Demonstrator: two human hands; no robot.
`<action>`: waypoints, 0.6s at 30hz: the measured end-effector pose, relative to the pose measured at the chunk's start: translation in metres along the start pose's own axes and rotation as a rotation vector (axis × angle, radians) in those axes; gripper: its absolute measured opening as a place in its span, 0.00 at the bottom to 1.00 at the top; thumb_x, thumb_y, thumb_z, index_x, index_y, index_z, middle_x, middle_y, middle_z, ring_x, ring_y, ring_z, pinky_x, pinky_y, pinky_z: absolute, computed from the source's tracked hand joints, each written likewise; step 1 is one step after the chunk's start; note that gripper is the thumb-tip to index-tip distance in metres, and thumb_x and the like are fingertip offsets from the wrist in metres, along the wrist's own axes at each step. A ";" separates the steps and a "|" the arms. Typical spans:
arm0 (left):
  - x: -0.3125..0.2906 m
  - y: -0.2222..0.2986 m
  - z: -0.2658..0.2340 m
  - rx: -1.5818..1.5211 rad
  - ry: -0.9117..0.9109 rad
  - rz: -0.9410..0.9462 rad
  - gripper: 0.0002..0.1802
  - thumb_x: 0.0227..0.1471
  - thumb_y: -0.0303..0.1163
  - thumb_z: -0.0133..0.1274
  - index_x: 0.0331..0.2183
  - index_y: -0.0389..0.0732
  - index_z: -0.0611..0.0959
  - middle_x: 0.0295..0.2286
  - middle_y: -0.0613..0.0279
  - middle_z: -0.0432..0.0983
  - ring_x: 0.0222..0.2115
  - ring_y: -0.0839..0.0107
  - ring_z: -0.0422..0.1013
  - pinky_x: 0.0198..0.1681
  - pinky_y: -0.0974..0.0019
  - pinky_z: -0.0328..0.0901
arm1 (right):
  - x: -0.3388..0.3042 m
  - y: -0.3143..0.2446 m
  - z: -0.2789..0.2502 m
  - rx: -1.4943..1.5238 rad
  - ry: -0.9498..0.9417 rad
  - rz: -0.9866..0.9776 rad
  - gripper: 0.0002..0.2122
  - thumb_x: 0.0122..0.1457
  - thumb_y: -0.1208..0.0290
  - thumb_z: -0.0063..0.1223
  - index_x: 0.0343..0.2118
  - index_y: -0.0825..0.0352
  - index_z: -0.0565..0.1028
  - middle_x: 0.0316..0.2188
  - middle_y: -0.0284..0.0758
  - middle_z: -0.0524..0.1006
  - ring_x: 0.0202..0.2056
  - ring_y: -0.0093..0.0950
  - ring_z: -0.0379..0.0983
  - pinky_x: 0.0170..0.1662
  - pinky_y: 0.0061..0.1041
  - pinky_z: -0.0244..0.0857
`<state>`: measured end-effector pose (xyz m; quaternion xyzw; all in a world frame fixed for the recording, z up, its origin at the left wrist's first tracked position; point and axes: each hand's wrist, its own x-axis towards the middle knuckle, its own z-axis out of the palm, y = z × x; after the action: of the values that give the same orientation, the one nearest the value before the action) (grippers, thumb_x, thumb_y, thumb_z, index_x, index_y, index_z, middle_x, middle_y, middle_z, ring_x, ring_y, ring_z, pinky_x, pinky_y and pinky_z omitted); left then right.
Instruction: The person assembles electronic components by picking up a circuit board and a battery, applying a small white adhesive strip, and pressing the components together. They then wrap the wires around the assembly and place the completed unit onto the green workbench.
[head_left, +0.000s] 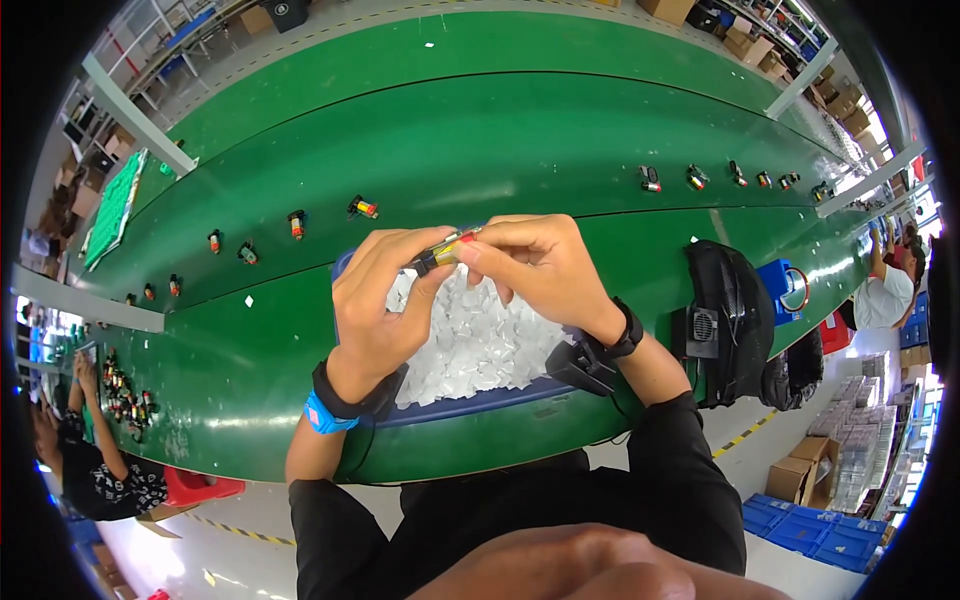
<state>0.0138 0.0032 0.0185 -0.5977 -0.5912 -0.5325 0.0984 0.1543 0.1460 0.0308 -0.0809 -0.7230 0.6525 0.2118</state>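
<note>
Between my two hands is a small cylindrical part (446,252) with black, yellow and red sections, held over a blue tray; its exact kind does not show. The fingers of my left hand (382,290) are closed round its black end. At the yellow and red end, my right hand (540,262) pinches it between thumb and fingers, which hide some of it. Below both hands lies the blue tray (480,408), heaped with small white pieces (490,345) that look like flat squares. Each of my wrists wears a black band, and the left also has a blue one.
Similar small parts (297,225) stand spaced along the green table (560,130), left and right. A black bag (728,320), a black box with a round grille (697,332) and a blue container (778,292) are to the right. Other people (885,295) sit at both sides.
</note>
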 end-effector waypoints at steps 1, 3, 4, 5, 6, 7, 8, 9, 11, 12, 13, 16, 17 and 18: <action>0.000 0.001 -0.001 -0.005 -0.007 -0.018 0.20 0.42 0.23 0.68 0.42 0.35 0.84 0.34 0.56 0.82 0.33 0.62 0.78 0.35 0.65 0.71 | 0.000 0.001 0.001 -0.004 -0.003 0.011 0.09 0.63 0.72 0.58 0.39 0.73 0.82 0.25 0.34 0.79 0.19 0.15 0.69 0.20 0.14 0.60; 0.000 0.002 -0.001 -0.016 -0.016 -0.054 0.20 0.43 0.23 0.67 0.41 0.35 0.84 0.33 0.55 0.82 0.32 0.61 0.77 0.35 0.64 0.72 | 0.000 0.002 0.003 0.020 0.009 0.009 0.09 0.63 0.71 0.58 0.39 0.73 0.82 0.25 0.34 0.79 0.19 0.15 0.69 0.20 0.14 0.60; 0.001 0.002 -0.001 -0.016 -0.014 -0.052 0.20 0.43 0.23 0.67 0.41 0.35 0.84 0.33 0.55 0.82 0.32 0.61 0.77 0.35 0.64 0.72 | 0.000 0.003 0.004 0.046 0.024 0.009 0.09 0.63 0.71 0.57 0.39 0.72 0.83 0.25 0.34 0.79 0.19 0.15 0.69 0.20 0.14 0.60; 0.002 0.001 -0.001 0.030 -0.006 -0.003 0.19 0.43 0.22 0.67 0.41 0.35 0.84 0.33 0.55 0.82 0.32 0.61 0.77 0.35 0.64 0.72 | 0.000 0.003 0.005 0.071 0.039 0.009 0.09 0.64 0.71 0.57 0.39 0.72 0.83 0.25 0.34 0.79 0.19 0.15 0.69 0.20 0.14 0.60; 0.004 0.001 -0.001 0.076 0.002 0.045 0.19 0.43 0.22 0.66 0.41 0.35 0.84 0.33 0.55 0.82 0.31 0.61 0.77 0.35 0.64 0.72 | 0.001 0.003 0.006 0.068 0.039 0.007 0.09 0.64 0.71 0.57 0.39 0.72 0.83 0.25 0.34 0.79 0.19 0.15 0.69 0.20 0.14 0.60; 0.005 0.000 0.000 0.117 0.008 0.095 0.18 0.44 0.22 0.66 0.41 0.35 0.84 0.33 0.55 0.82 0.31 0.61 0.77 0.34 0.64 0.72 | 0.001 0.003 0.006 0.063 0.047 -0.009 0.09 0.64 0.71 0.56 0.39 0.72 0.82 0.25 0.34 0.80 0.19 0.16 0.69 0.20 0.15 0.60; 0.005 0.000 0.000 0.113 0.008 0.098 0.18 0.44 0.22 0.66 0.41 0.35 0.84 0.33 0.55 0.82 0.31 0.61 0.77 0.34 0.64 0.72 | 0.001 0.003 0.005 0.058 0.056 -0.025 0.09 0.64 0.71 0.56 0.38 0.72 0.82 0.25 0.34 0.80 0.19 0.16 0.69 0.20 0.15 0.60; 0.004 0.001 -0.001 0.123 0.003 0.097 0.18 0.45 0.22 0.66 0.41 0.35 0.83 0.33 0.55 0.81 0.31 0.62 0.77 0.34 0.65 0.71 | 0.002 0.003 0.005 0.054 0.065 -0.041 0.09 0.65 0.71 0.55 0.38 0.72 0.82 0.25 0.34 0.80 0.19 0.16 0.69 0.20 0.15 0.61; 0.002 0.002 -0.002 0.143 -0.007 0.093 0.17 0.47 0.21 0.65 0.42 0.34 0.83 0.33 0.54 0.81 0.30 0.63 0.76 0.33 0.66 0.70 | 0.002 0.006 0.003 -0.101 0.073 -0.147 0.09 0.64 0.72 0.55 0.38 0.72 0.82 0.24 0.34 0.79 0.19 0.17 0.70 0.20 0.16 0.61; 0.002 0.002 -0.002 0.140 -0.008 0.094 0.17 0.47 0.21 0.65 0.42 0.34 0.83 0.33 0.54 0.81 0.30 0.63 0.76 0.33 0.66 0.70 | 0.003 0.008 0.002 -0.253 0.074 -0.250 0.08 0.64 0.72 0.55 0.37 0.72 0.82 0.24 0.34 0.79 0.18 0.19 0.70 0.20 0.17 0.61; 0.002 0.003 -0.003 0.149 -0.025 0.075 0.18 0.46 0.21 0.65 0.42 0.34 0.83 0.33 0.55 0.81 0.30 0.62 0.76 0.33 0.66 0.70 | 0.003 0.010 0.002 -0.405 0.075 -0.352 0.08 0.64 0.73 0.55 0.36 0.72 0.82 0.23 0.34 0.78 0.18 0.20 0.70 0.20 0.18 0.61; 0.001 0.003 0.000 0.162 -0.063 0.035 0.18 0.45 0.21 0.65 0.41 0.35 0.83 0.34 0.56 0.81 0.31 0.61 0.77 0.34 0.65 0.72 | 0.005 0.017 -0.002 -0.681 0.118 -0.511 0.07 0.61 0.73 0.58 0.32 0.71 0.81 0.20 0.34 0.76 0.17 0.23 0.70 0.19 0.21 0.60; 0.000 0.005 0.000 0.158 -0.071 0.016 0.18 0.45 0.21 0.65 0.41 0.35 0.83 0.34 0.56 0.81 0.31 0.62 0.78 0.33 0.66 0.72 | 0.005 0.016 -0.002 -0.815 0.137 -0.597 0.07 0.60 0.73 0.59 0.29 0.71 0.81 0.19 0.34 0.75 0.17 0.25 0.69 0.19 0.23 0.60; -0.001 0.006 0.000 0.153 -0.080 -0.003 0.17 0.46 0.21 0.65 0.41 0.35 0.83 0.34 0.55 0.81 0.31 0.63 0.78 0.33 0.66 0.72 | 0.004 0.014 -0.001 -0.815 0.138 -0.598 0.07 0.60 0.73 0.59 0.29 0.71 0.81 0.19 0.34 0.75 0.17 0.25 0.69 0.19 0.23 0.60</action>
<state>0.0189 0.0009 0.0204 -0.6082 -0.6345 -0.4618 0.1194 0.1491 0.1506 0.0177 0.0106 -0.8946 0.2213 0.3881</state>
